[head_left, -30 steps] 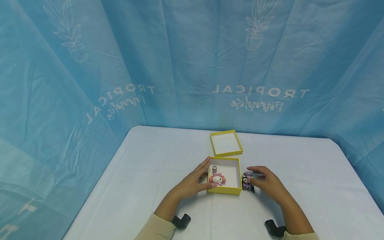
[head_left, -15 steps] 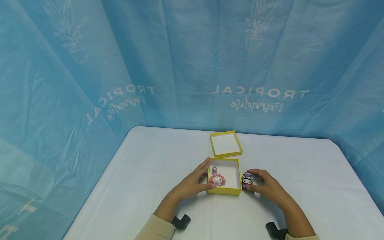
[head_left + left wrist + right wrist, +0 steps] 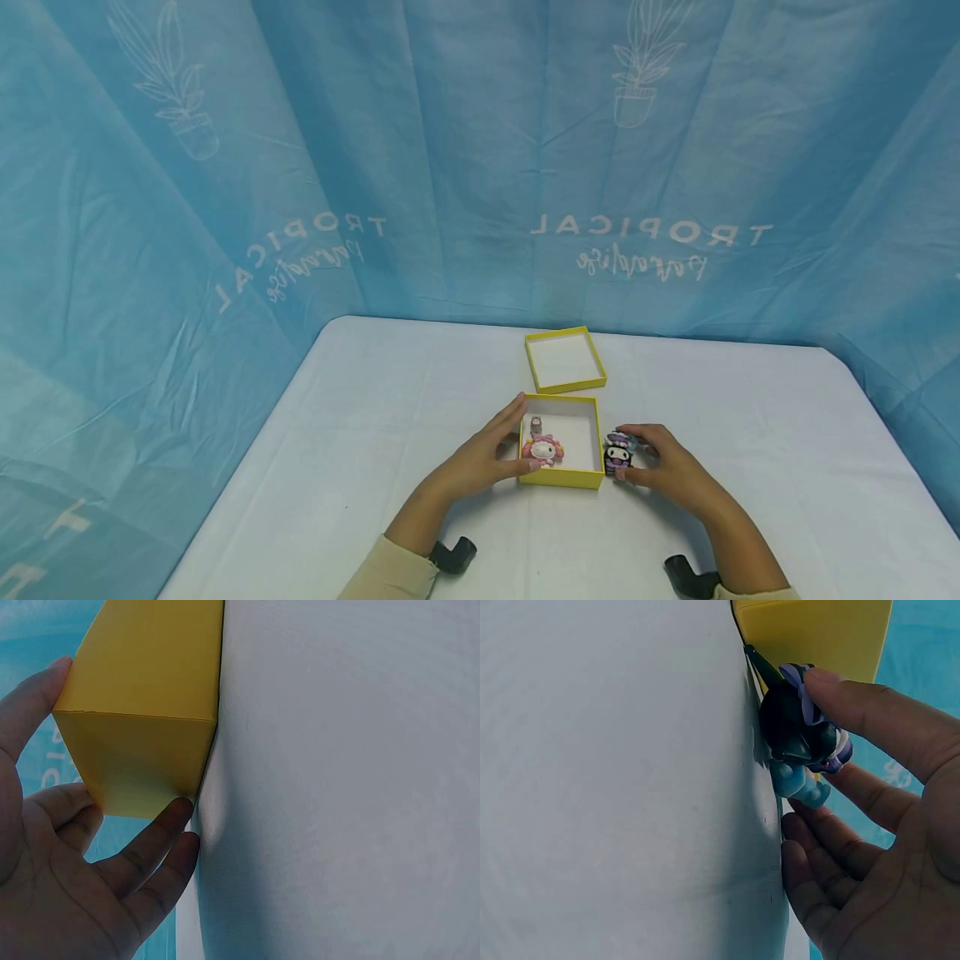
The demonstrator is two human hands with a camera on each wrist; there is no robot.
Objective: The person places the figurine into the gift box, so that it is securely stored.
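Note:
A yellow box (image 3: 566,477) with a white inside sits without its lid on the table. My left hand (image 3: 480,458) grips its left side, thumb at the front wall and fingers reaching to the far corner. Inside, toward the left, are a pink and white figurine (image 3: 543,451) and a small brownish figure (image 3: 536,426). Just outside the right wall, my right hand (image 3: 667,467) holds a black and purple figurine (image 3: 617,457) between thumb and fingers, its white face turned up. The right wrist view shows the figurine's black back (image 3: 780,724) and light blue part close to the white cloth.
Behind the box lies its yellow-rimmed lid (image 3: 566,358), white inside facing up. A white cloth (image 3: 420,367) covers the table. Blue printed curtains (image 3: 465,167) hang along the back and sides. Each wrist wears a black mount (image 3: 453,556).
My right thumb has slid down to the figurine's lower edge, uncovering its face, and the fingers have shifted slightly. The left hand and the box stay in place.

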